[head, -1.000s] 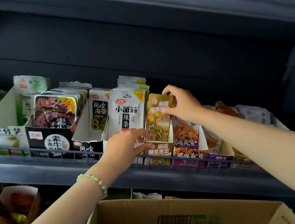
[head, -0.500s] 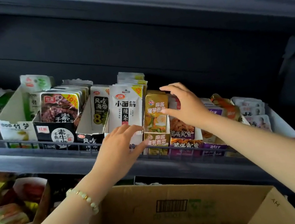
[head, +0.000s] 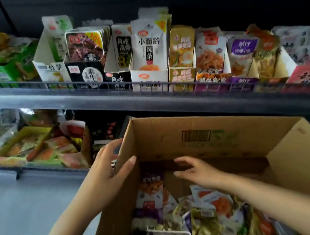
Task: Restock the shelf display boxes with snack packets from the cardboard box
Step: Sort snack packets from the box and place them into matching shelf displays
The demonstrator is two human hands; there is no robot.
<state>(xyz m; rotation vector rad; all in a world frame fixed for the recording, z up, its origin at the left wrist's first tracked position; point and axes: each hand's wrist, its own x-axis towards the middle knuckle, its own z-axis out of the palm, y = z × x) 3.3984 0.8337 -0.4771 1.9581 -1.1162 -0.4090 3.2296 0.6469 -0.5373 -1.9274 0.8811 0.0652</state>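
1. The left hand (head: 111, 169) straddles the left wall of the cardboard box (head: 192, 123) near its far-left corner. The thumb is inside and the fingers outside, all spread and nearly straight, and it carries no packet. Its job here, I judge, is to steady the box while the other hand picks.
2. The snack packets (head: 153, 195) lie in a loose heap on the box floor, thickest toward the near edge. The orange-and-white one beside the left wall has its long axis running from near edge to far wall, printed face up. The rest point every way.
3. The right hand (head: 198, 171) reaches into the box close to the far wall, fingers loosely extended and empty. Picking the next packets seems the step in hand. It is best to gather several of one kind, square their tops together and pinch a short edge, so they drop in upright.
4. Along the front edge of the shelf (head: 228, 97), the display boxes (head: 211, 77) hold packets standing upright, faces forward. Match the print before slotting any in.
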